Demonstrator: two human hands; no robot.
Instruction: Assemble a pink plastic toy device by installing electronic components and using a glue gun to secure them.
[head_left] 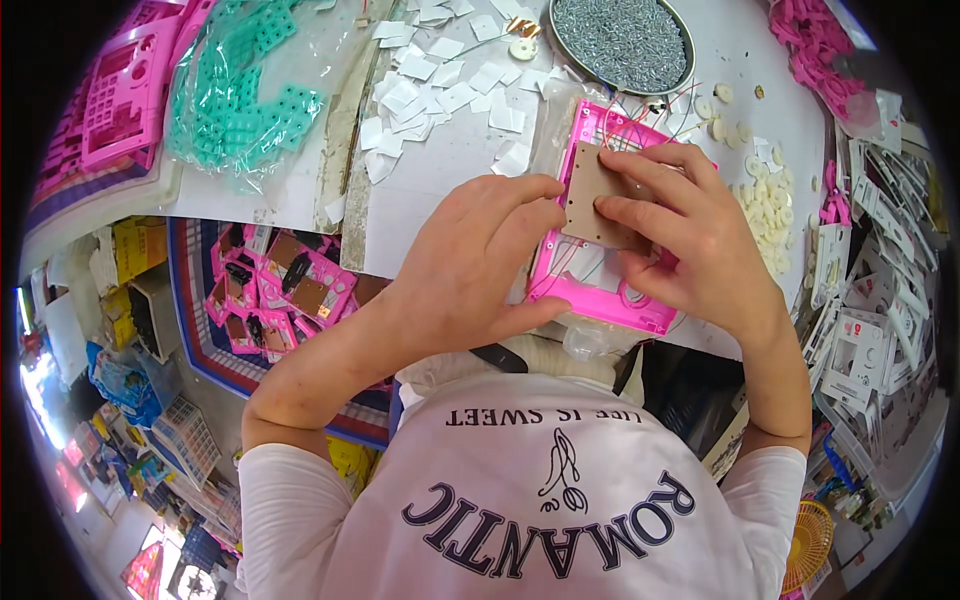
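A pink plastic casing lies at the table's near edge, its inner side facing up, on a clear plastic bag. Inside it sits a flat brown circuit board with small holes along its edge. Thin coloured wires run out at the casing's far end and beneath the board. My left hand grips the casing's left edge, thumb at the near corner and fingers higher up. With bent fingertips my right hand presses on the board; its palm covers the casing's right side.
A round metal tray of screws stands at the far side. White paper squares lie scattered left of it, cream plastic parts to the right. A bag of green keypads and pink casings are far left. A bin below holds wired casings.
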